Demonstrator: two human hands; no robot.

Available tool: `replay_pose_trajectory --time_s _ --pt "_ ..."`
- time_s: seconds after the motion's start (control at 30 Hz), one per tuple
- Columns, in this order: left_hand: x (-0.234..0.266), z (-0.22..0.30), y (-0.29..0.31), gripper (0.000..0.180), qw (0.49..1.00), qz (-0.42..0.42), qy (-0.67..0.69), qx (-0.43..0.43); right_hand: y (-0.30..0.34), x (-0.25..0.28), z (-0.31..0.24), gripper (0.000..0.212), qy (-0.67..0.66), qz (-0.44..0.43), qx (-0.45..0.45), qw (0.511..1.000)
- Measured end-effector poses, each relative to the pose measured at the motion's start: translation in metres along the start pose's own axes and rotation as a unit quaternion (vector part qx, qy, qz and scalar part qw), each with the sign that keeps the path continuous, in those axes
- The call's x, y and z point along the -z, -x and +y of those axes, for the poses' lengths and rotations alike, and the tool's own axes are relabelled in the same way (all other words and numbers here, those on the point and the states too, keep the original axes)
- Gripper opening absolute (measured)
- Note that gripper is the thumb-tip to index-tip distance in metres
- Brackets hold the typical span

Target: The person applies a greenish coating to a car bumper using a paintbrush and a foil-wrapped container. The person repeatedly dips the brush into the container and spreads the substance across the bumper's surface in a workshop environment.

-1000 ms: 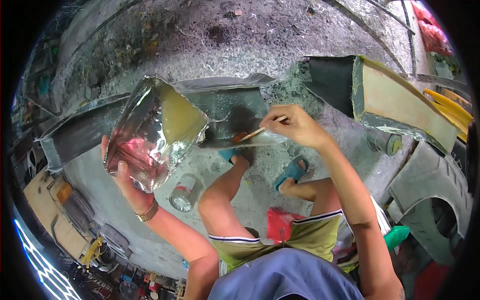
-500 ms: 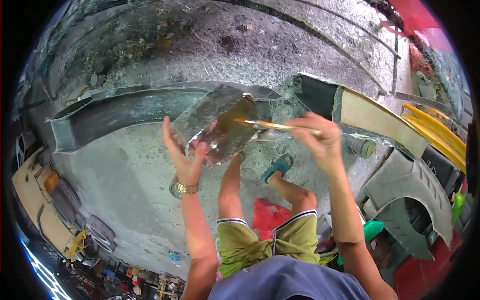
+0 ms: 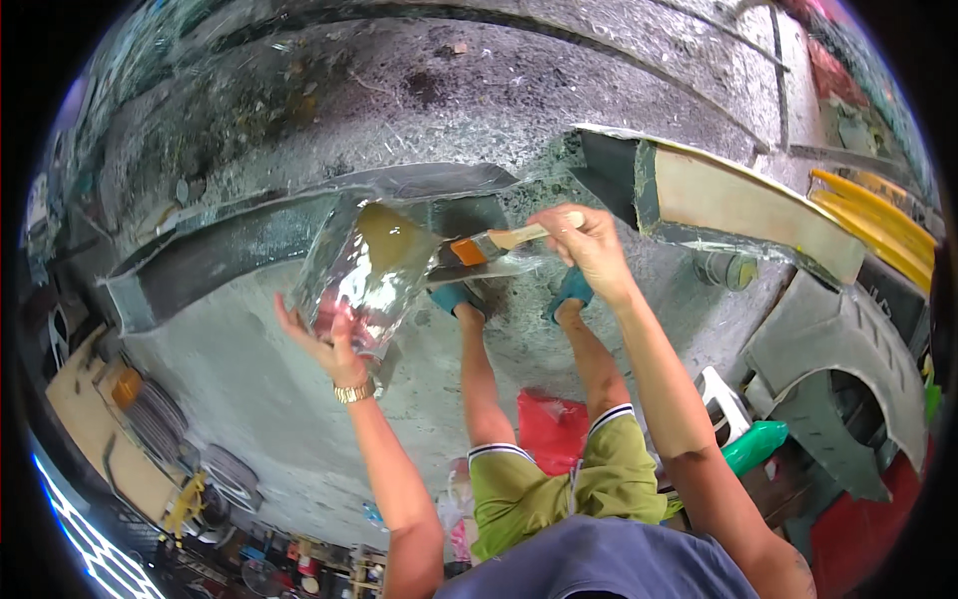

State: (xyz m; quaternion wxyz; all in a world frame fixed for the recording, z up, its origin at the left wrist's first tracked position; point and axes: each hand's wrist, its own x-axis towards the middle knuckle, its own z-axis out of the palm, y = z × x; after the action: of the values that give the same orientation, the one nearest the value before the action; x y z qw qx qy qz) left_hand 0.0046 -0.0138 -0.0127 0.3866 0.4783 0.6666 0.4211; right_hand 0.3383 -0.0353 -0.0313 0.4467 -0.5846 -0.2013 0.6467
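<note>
My left hand (image 3: 337,351) supports a clear plastic container (image 3: 344,265) from its near end, fingers and thumb spread around it. The container is tilted, and amber liquid (image 3: 391,235) shows in its far part. A reddish patch appears near my fingers. Between the fingers and thumb of my right hand (image 3: 591,248) is a flat paintbrush (image 3: 511,238) with a pale wooden handle, a metal band and orange-tinted bristles. Its bristles point left, just right of the container. Beneath both lies a long dark moulded trough (image 3: 215,245), partly hidden by the container.
A boxy moulded part (image 3: 743,195) lies at right, near yellow curved pieces (image 3: 878,230) and a grey fender-like panel (image 3: 843,344). A small can (image 3: 740,273) stands on the floor. Tyres (image 3: 150,414) lie at left. A red sheet (image 3: 551,431) lies by my legs.
The paintbrush has come away from over the container and now sits beside it. My left hand and the container have shifted left. My feet stand nearer the trough.
</note>
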Motion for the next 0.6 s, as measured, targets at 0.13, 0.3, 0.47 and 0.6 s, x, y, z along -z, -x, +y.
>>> replay_pose_trajectory --time_s 0.13,0.3,0.47,0.6 --pt "-0.010 0.007 0.001 0.093 0.999 -0.003 0.029 -0.021 -0.028 0.024 0.111 0.022 0.091 0.103 0.009 0.990" --pt "-0.021 0.026 0.013 0.096 0.996 -0.012 0.093 -0.009 -0.014 0.049 0.141 0.022 -0.114 0.172 -0.061 0.977" --pt "-0.025 0.043 0.027 0.094 0.993 -0.025 0.104 0.042 0.001 0.056 0.108 0.019 -0.112 0.150 0.001 0.982" --pt "0.002 0.016 0.029 0.067 0.986 0.003 0.125 0.110 -0.014 0.055 0.135 0.018 0.025 0.092 0.139 0.986"
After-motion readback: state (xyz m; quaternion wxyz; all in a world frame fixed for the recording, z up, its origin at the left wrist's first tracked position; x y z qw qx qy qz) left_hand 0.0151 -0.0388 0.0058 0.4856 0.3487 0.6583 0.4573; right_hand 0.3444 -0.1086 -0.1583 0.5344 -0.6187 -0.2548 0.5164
